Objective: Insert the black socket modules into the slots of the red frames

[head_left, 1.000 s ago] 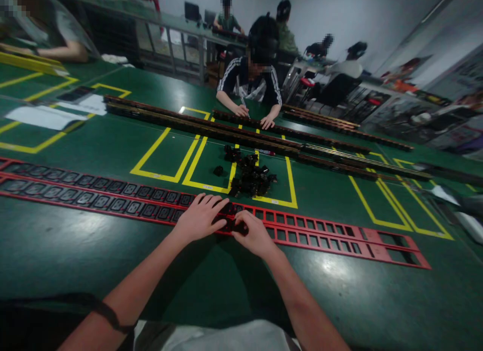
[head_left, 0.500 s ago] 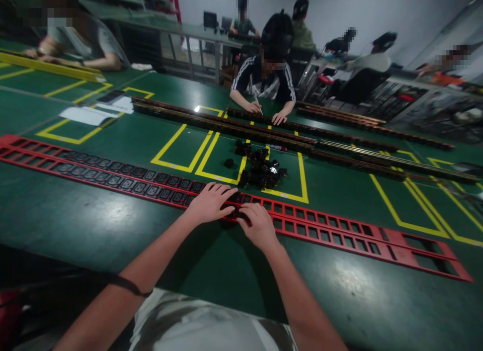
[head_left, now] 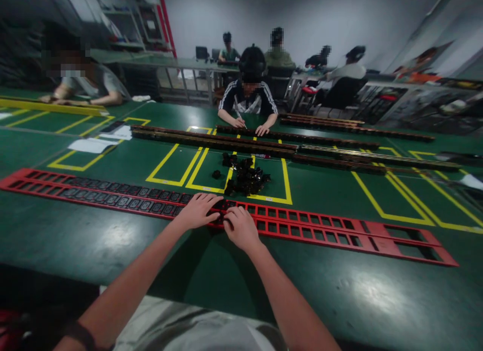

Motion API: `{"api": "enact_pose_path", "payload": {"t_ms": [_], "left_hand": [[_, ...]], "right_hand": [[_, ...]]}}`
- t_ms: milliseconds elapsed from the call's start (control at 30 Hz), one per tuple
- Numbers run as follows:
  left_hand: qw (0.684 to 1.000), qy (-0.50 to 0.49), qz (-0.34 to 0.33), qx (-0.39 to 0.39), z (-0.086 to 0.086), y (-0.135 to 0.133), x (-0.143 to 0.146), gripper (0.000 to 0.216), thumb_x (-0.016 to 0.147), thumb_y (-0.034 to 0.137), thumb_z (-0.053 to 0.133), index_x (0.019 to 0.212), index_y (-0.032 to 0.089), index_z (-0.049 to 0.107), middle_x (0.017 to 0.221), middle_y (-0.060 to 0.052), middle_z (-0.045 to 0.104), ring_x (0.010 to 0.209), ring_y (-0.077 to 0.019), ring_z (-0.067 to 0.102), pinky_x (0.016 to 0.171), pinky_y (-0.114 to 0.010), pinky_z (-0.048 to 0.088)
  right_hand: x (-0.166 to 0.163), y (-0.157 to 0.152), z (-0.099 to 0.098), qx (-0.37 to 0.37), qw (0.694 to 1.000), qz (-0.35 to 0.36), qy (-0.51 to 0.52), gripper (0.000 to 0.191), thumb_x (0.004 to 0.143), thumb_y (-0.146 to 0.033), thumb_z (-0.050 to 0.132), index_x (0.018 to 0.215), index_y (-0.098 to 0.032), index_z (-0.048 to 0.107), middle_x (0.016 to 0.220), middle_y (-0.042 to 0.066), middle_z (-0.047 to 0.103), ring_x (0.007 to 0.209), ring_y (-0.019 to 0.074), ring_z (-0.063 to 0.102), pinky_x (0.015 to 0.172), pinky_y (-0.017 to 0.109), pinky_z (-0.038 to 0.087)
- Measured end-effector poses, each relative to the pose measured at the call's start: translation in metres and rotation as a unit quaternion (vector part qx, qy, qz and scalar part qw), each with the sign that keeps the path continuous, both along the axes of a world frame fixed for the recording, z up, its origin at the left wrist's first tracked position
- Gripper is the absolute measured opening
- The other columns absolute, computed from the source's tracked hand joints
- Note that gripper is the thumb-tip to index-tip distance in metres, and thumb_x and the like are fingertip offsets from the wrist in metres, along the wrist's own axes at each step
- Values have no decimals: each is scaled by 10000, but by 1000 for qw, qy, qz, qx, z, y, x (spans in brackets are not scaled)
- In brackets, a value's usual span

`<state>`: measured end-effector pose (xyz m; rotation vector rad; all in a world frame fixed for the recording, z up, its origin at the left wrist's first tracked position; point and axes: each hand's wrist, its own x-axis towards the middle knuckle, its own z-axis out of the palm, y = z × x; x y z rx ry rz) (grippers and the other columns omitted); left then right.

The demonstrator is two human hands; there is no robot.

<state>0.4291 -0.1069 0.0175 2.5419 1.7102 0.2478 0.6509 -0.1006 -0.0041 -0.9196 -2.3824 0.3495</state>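
Note:
Two long red frames [head_left: 324, 230] lie side by side across the green table; their left part is filled with black socket modules [head_left: 113, 197], their right part has bare slots. My left hand [head_left: 198, 211] lies on the frames with fingers stretched flat, pressing on the last filled slots. My right hand [head_left: 238, 228] is right beside it, fingers curled over a small black part at the frame, mostly hidden under the fingers. A heap of loose black socket modules [head_left: 245, 177] sits just beyond the frames.
Yellow tape rectangles [head_left: 169, 165] mark the table. Long dark strips [head_left: 264, 147] run across the far side, where a person in a striped jacket [head_left: 247, 97] works opposite. Another person sits at far left by white papers [head_left: 94, 145]. Chairs and more people fill the background.
The view has swung and lifted a little. My hands stay on the same spot of the red frames, pressing close together; the right hand has closed in toward the left.

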Motion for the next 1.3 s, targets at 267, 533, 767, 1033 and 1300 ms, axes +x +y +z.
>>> {"api": "enact_pose_path", "payload": {"t_ms": [267,533,767,1033,1300], "left_hand": [[993,-5,110,38,-7,2,31,402,990,443,410,1262,204,586,1217,-112,665,1176,-293,581,1124,-547,324],[998,-18,12,61,-13,-6,35,487,992,351,397,1460,242,474,1485,-99,532,1386,-244,454,1199,-512,283],[999,-21,4,44,-11,-6,34,494,1002,378,399,1479,265,464,1515,-74,511,1387,-245,454,1200,-515,271],[999,-28,8,31,-10,-6,33,497,995,377,417,1474,260,473,1489,-73,529,1364,-256,470,1197,-520,265],[999,-37,2,24,-10,-7,32,520,989,392,423,1495,275,441,1506,-67,510,1382,-260,444,1203,-524,240]], "right_hand": [[1,-1,0,1,1000,-10,-20,68,937,-229,612,991,-207,646,1060,69,674,983,226,546,866,386,456],[4,-3,-5,4,999,-50,-15,42,939,-259,644,934,-219,655,1104,48,697,1023,222,568,913,413,419],[5,-7,-5,-7,998,-62,-25,41,945,-244,632,923,-220,658,1119,58,682,1038,228,556,891,417,422],[3,-6,-4,-1,998,-64,-14,101,933,-232,643,840,-224,679,1034,57,688,979,230,562,829,407,429],[9,8,2,-12,999,-4,-34,125,928,-238,667,823,-221,733,986,50,715,935,208,594,813,387,449]]}}
